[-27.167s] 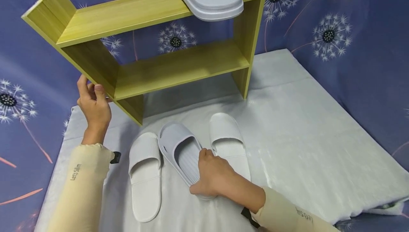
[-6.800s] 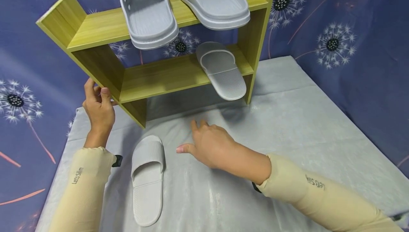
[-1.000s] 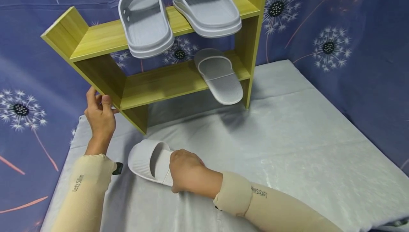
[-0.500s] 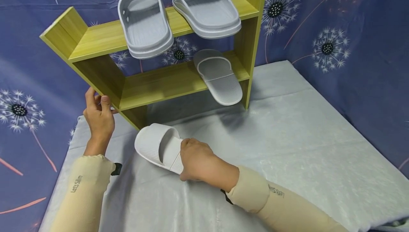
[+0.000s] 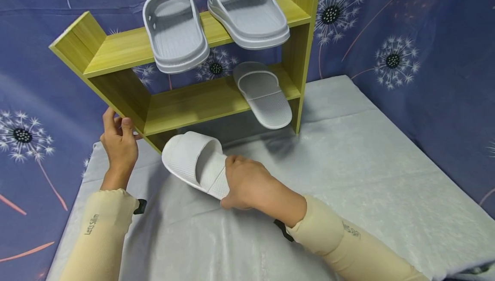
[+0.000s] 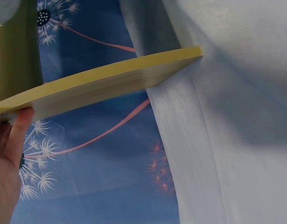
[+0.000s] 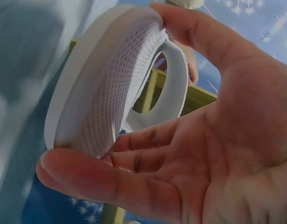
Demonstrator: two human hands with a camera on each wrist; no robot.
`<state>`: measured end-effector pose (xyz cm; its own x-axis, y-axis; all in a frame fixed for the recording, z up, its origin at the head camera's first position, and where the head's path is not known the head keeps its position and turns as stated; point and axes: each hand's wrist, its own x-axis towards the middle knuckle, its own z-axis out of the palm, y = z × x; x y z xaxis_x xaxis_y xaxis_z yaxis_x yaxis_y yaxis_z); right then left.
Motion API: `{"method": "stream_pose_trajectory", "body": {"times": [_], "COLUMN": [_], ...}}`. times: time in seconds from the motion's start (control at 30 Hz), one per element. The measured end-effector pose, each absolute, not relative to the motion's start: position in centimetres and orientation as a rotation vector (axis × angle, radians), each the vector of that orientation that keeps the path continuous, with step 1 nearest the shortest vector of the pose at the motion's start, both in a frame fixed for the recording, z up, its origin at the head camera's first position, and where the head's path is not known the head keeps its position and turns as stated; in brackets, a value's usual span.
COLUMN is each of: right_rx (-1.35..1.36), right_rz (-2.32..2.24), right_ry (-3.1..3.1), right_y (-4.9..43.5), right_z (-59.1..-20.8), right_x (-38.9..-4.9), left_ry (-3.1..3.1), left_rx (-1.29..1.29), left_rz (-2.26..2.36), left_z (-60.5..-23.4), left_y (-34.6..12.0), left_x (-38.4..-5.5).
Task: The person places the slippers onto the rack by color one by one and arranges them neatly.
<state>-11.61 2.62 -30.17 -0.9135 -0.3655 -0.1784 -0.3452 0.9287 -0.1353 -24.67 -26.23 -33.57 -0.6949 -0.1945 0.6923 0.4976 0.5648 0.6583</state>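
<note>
My right hand (image 5: 247, 182) grips the heel end of a white slide slipper (image 5: 185, 158), its toe pointing left, by the lower left corner of the yellow wooden shoe rack (image 5: 193, 100). In the right wrist view, thumb and fingers pinch the slipper's textured sole (image 7: 120, 88) from both edges. My left hand (image 5: 120, 145) touches the outer face of the rack's left side panel. A fingertip (image 6: 24, 116) meets that panel in the left wrist view; the other fingers are partly cut off. A grey slipper (image 5: 267, 96) lies on the lower shelf, at its right.
Two grey clogs (image 5: 175, 32) sit on the upper shelf, heels overhanging the front edge. A pale grey cloth (image 5: 367, 178) covers the table. Blue dandelion-print fabric (image 5: 444, 79) hangs behind and at the sides.
Since about a second ago, the right hand has raised the white slipper and carried it up and right toward the rack. Earlier, another clog and the grey slipper were put on the rack.
</note>
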Motion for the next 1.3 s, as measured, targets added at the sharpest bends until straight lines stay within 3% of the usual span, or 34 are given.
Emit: {"method": "stream_pose_trajectory", "body": {"times": [0.7,1.3], "right_rx": [-0.531,-0.366], "right_rz": [-0.239,-0.344], "right_ry": [2.901,3.028], "right_y": [4.0,4.1], "right_z": [-27.4,-26.8], "right_x": [-12.1,-14.9], "left_ry": [-2.013,-2.022], "left_rx": [-0.253,-0.258], "left_rz": [-1.153,-1.162], "left_z": [-33.6,-33.8], "left_y": [-26.6,-26.4], "left_x": [-24.8,-24.9]}}
